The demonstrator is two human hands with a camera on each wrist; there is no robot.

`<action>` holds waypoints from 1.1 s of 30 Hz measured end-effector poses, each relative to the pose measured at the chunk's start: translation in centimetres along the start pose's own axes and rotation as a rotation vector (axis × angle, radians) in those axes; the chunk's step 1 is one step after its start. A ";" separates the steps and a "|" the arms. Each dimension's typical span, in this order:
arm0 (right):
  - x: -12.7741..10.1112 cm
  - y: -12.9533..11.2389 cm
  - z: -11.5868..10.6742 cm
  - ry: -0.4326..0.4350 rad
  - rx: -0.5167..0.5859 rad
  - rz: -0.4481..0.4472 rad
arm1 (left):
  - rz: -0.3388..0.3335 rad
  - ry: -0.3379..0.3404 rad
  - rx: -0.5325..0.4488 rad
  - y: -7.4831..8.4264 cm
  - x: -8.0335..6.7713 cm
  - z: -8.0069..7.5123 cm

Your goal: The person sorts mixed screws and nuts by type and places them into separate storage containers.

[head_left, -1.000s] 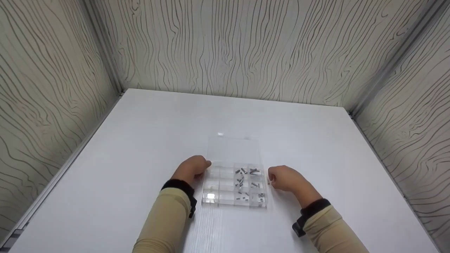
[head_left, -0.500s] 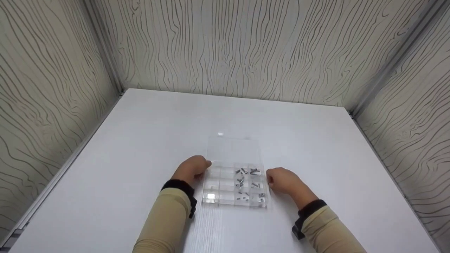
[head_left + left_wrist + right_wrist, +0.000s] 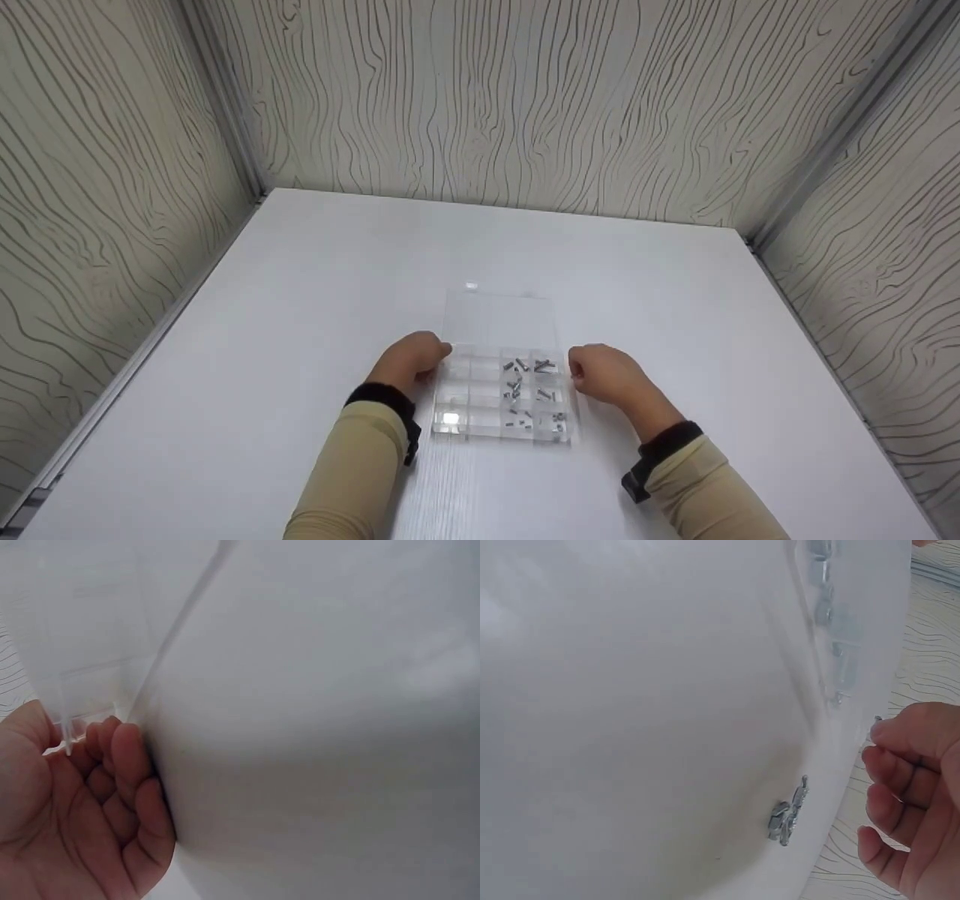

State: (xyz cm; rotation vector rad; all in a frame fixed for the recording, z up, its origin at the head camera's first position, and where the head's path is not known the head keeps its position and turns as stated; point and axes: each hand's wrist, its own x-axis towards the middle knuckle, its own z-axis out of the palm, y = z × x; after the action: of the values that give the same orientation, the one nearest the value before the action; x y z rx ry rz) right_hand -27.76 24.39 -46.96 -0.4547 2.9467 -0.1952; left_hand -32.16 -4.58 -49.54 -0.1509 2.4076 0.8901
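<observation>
Item: our right hand [image 3: 604, 375] pinches a small screw [image 3: 875, 722] just right of the clear compartment box [image 3: 499, 394], our left hand [image 3: 411, 361] curls on its left edge; right-hand cells hold screws [image 3: 525, 367], left cells unfilled, so we judge sorting part-done.

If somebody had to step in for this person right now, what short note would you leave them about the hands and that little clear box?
Left hand: fingers curled against the left edge of the clear compartment box, steadying it; whether they clamp it is unclear.
Right hand: curled at the box's right side and pinching a small screw at its fingertips.
Box: sits on the white table, lid open and lying flat behind it.
Done: small metal screws lie in the middle and right compartments.
Left: the left compartments look empty, a few loose screws lie on the table outside the box, and the lid is not yet closed.
</observation>
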 end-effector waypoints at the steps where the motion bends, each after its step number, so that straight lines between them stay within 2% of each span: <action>1: 0.0 -0.2 -0.1 0.001 -0.003 -0.004 | 0.003 -0.002 0.002 0.0 0.0 0.0; 5: -0.1 -1.4 -0.4 0.012 -0.008 -0.041 | 0.015 0.001 -0.003 0.0 -0.1 0.0; 16: -0.4 -4.8 0.0 -0.019 -0.023 -0.124 | -0.021 0.010 -0.058 0.0 0.0 0.2; 25: -0.6 -5.5 0.1 -0.078 0.003 -0.179 | 0.003 0.021 -0.052 0.0 0.0 0.2; 33: -0.6 -5.5 0.2 -0.069 0.015 -0.245 | 0.021 -0.004 0.029 0.0 0.4 0.1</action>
State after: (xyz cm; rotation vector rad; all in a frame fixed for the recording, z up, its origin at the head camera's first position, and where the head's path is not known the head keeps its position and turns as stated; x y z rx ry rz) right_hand -25.59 19.33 -46.28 -0.8039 2.8141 -0.2242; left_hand -32.47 -4.47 -49.80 -0.1121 2.4214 0.8634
